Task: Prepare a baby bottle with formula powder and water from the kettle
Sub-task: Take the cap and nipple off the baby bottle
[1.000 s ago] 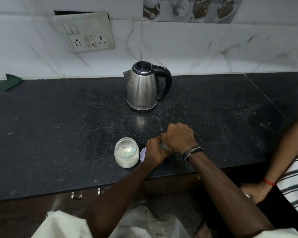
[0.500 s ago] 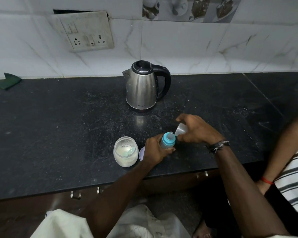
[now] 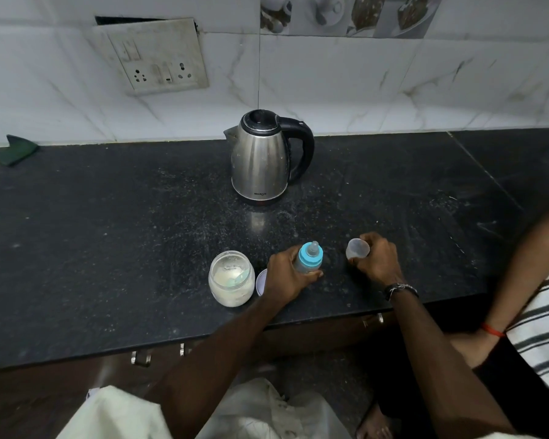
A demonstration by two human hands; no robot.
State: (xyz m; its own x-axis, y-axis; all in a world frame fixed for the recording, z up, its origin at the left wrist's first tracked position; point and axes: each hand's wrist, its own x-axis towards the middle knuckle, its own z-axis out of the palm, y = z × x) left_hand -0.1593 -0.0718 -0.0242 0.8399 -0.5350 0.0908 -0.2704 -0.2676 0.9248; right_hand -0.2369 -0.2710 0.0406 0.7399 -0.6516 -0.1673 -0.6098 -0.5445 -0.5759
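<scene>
While the black countertop [image 3: 108,248] carries everything, we note the steel kettle [image 3: 260,160] upright near the wall, the open formula jar [image 3: 231,282] near the front edge, and the baby bottle [image 3: 309,257] just right of it, gripped by our left hand [image 3: 286,277]. Our right hand [image 3: 377,259], apart, pinches the clear cap [image 3: 357,248].

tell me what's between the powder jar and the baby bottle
In the head view, the left hand gripping the baby bottle fills most of that gap. A small round lid lies flat on the counter, right beside the powder jar.
</scene>
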